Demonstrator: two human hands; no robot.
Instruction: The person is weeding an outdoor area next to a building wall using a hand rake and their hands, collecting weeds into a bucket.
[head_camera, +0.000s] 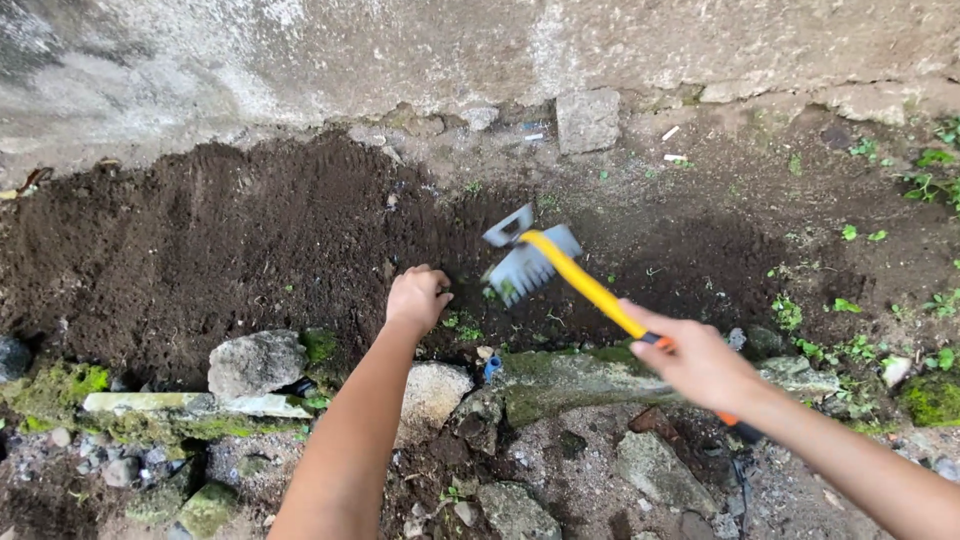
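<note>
1. Dark tilled soil lies below a concrete wall, edged by mossy stones.
2. Right hand grips a yellow-handled hoe, its head blurred above the soil.
3. Left hand is fisted on the soil; its contents are hidden.

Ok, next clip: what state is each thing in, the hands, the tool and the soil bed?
Left hand: closed in a fist, down at the soil.
Right hand: gripping the tool's handle.
Garden hoe: raised, tilted, grey head blurred above the ground.
Soil bed: dark and loosened on the left, flatter with small weeds on the right.
Edging stones: in place, partly mossy.
</note>
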